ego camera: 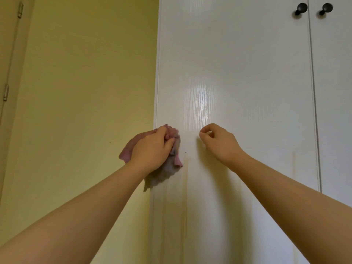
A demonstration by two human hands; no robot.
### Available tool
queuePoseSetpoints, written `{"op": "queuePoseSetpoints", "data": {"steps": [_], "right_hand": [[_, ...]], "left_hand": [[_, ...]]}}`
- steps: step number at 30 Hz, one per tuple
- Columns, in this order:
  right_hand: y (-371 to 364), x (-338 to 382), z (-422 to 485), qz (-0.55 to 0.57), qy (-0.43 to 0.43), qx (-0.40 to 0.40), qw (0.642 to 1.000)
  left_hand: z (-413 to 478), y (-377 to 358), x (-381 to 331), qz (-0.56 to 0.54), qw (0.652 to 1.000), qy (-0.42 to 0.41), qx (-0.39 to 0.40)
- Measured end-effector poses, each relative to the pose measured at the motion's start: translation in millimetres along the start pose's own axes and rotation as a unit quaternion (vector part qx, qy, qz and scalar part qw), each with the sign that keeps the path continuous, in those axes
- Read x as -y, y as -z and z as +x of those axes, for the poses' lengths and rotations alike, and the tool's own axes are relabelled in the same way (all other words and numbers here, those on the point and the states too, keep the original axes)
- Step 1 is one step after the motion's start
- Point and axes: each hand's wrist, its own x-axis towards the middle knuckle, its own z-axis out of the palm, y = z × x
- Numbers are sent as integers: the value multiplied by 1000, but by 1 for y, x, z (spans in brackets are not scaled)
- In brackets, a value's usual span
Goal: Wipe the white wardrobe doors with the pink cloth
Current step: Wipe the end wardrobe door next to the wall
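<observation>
The white wardrobe door (238, 63) fills the right half of the view, glossy with a wood-grain sheen. My left hand (152, 149) grips the crumpled pink cloth (172, 134) and presses it against the door's left edge. Part of the cloth hangs below my wrist. My right hand (219, 143) is up against the door to the right of the cloth, fingers curled, holding nothing. A small dark speck (185, 152) sits on the door between the two hands.
A second white door (335, 92) adjoins on the right; two dark round knobs (301, 8) (326, 8) sit near the top. A yellow wall (85, 82) lies left of the wardrobe, with a hinged door frame (6, 92) at the far left.
</observation>
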Motion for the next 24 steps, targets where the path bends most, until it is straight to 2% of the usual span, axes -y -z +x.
{"op": "queuePoseSetpoints", "data": {"steps": [4,7,8,10,11,14,17,19,21,24], "right_hand": [[-4,-6,4,-43,37,-33,998],[-6,-12,-6,-100,79,-22,992],[-5,-13,-8,-107,86,-14,990],[-4,-16,-10,-107,91,-10,990],[-3,-17,-10,-107,92,-14,990],[0,-22,-10,-94,96,-35,990],[1,-36,-14,-121,101,-52,986],[-2,-43,-19,-187,137,-71,970],[-2,-46,-19,-241,194,-106,945],[-4,-47,-8,-280,228,-118,925]], "left_hand": [[-4,-12,5,70,993,-90,22],[-30,-26,13,176,969,-166,54],[-31,-27,16,231,953,-191,39],[-17,-23,18,287,925,-242,-54],[-6,-19,17,272,927,-239,-98],[10,-29,25,131,961,-183,-161],[-32,-68,42,118,928,-250,-248],[-54,-81,55,164,901,-317,-247],[-40,-71,55,207,884,-361,-214],[7,-56,40,193,912,-301,-200]]}}
